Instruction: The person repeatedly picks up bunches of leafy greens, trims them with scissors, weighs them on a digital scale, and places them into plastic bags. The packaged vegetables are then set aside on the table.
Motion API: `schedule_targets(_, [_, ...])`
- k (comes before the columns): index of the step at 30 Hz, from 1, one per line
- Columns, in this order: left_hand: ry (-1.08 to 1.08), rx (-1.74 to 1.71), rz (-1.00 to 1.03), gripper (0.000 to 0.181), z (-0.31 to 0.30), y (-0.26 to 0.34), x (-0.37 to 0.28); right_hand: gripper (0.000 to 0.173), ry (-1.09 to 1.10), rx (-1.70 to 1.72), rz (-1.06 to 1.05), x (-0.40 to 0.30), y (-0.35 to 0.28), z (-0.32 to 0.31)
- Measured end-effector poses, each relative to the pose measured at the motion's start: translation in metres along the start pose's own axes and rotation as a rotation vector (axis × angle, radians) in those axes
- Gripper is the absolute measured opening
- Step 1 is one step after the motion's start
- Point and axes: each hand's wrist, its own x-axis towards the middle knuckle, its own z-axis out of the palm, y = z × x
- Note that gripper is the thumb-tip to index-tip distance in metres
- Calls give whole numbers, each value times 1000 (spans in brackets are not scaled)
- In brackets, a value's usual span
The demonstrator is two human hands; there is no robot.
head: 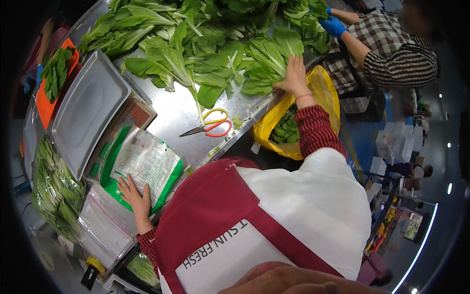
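Note:
My left hand (137, 198) lies with fingers spread on a green-and-white printed plastic bag (147, 161), in front of a weighing scale with a grey metal pan (91, 106). At the upper right, my right hand (295, 75) rests on a bunch of leafy greens (266, 66), thumb apart from the fingers. The bunch lies at the steel table's (165, 110) edge, beside a large heap of similar greens (205, 40). Between my hands lie scissors (207, 126) with one yellow and one red handle. One stalk's end touches them.
A yellow bag (262, 136) with leaves in it hangs open below the table edge. Across from it a person in blue gloves (333, 27) handles greens. At left are bagged greens (55, 194), clear plastic bags (106, 228) and an orange tray (46, 103) of leaves.

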Motion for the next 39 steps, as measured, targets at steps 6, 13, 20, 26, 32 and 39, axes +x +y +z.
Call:
schedule_targets(6, [-28, 13, -27, 76, -5, 1, 1, 127, -181, 48, 236, 69, 29, 5])
schedule_targets(13, [-40, 31, -32, 77, -7, 1, -1, 105, -106, 168, -51, 66, 23, 19])
schedule_targets(20, [-93, -298, 36, 71, -68, 32, 8, 48, -193, 1389, 197, 49, 43, -1])
schedule_targets(26, [-372, -876, 303, 79, -57, 157, 51, 43, -411, 1946, -67, -30, -76, -46])
schedule_targets(32, [-162, -1243, 387, 76, -27, 192, 60, 91, -2, 1066, -1037, -113, -241, -33])
schedule_targets(39, [191, -1404, 185, 70, -5, 151, 58, 82, -188, 1152, -1312, -127, -275, -16])
